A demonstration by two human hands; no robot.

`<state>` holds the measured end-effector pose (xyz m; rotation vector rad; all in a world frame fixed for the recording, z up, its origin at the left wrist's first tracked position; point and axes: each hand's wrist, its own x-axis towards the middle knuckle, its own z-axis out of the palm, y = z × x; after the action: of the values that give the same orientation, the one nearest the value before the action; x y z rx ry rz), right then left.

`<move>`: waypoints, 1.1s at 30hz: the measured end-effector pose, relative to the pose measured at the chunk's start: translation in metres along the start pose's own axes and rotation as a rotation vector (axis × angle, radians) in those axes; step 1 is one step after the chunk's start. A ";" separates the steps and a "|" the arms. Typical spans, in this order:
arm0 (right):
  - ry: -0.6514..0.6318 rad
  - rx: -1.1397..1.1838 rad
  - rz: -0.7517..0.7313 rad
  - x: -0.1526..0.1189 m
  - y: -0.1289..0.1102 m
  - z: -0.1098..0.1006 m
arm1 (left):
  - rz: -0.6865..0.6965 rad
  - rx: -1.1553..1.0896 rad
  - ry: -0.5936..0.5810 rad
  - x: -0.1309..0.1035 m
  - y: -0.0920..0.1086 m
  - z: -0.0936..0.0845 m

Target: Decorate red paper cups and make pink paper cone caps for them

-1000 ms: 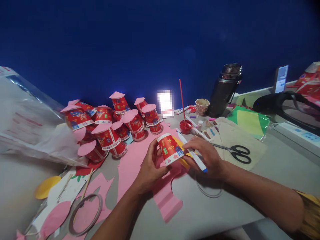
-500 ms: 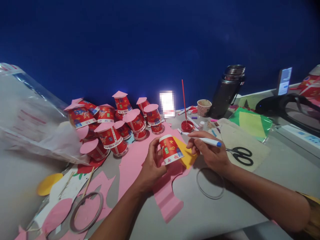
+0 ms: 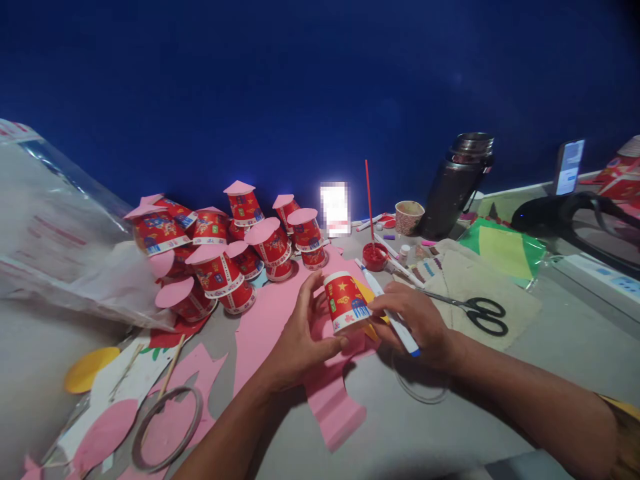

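1. Above the middle of the grey desk [image 3: 395, 427], my left hand [image 3: 300, 337] has its grip closed around the red cup [image 3: 344, 303], which is slightly tilted, its printed side showing.
2. Just right of it, my right hand [image 3: 420, 323] has its grip wrapped on the white marker [image 3: 395, 319]; the marker's blue end points down toward me. The fingertips are close to the cup, beside some yellow paper [image 3: 365, 289]. I can't tell whether they pinch that paper.
3. Under both hands I see the pink paper [image 3: 267, 317], cut unevenly, one strip running toward me.
4. Beyond my left hand, red cups with pink tops [image 3: 213, 270] crowd together, several of them stacked.
5. To the right, the black-handled scissors [image 3: 484, 316] lie on the beige cloth [image 3: 517, 310].
6. Near the blue wall [image 3: 300, 87] I have the dark flask [image 3: 453, 190] upright, with a patterned cup [image 3: 409, 219] next to it and the red pot [image 3: 374, 259] nearer me, a red stick [image 3: 369, 200] standing in it.
7. At lower left, a tape ring [image 3: 139, 443] rests over pink scraps [image 3: 207, 380].
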<state>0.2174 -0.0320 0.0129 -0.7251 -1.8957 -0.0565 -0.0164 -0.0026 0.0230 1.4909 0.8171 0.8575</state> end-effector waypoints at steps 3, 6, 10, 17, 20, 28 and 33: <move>-0.024 0.015 0.002 -0.004 0.000 0.002 | -0.041 0.203 -0.024 0.003 0.012 -0.003; -0.019 0.053 0.054 -0.003 -0.005 0.002 | 0.073 0.346 0.041 0.005 0.008 -0.004; 0.001 0.142 0.181 0.005 -0.016 -0.007 | 0.231 0.527 0.159 0.006 -0.014 -0.005; 0.046 0.291 0.499 0.005 -0.026 -0.009 | 0.356 0.667 0.160 0.006 -0.022 -0.002; 0.069 0.377 0.689 0.000 -0.025 -0.004 | 0.397 0.694 0.182 0.004 -0.021 0.002; 0.171 0.970 1.181 -0.001 -0.002 0.005 | 0.440 0.648 0.244 -0.002 -0.022 0.011; 0.091 1.131 1.233 0.002 0.002 0.000 | 0.367 0.618 0.199 -0.001 -0.025 0.011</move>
<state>0.2175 -0.0298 0.0138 -0.8784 -0.8407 1.5581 -0.0077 -0.0064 -0.0028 2.1700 1.0308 1.0962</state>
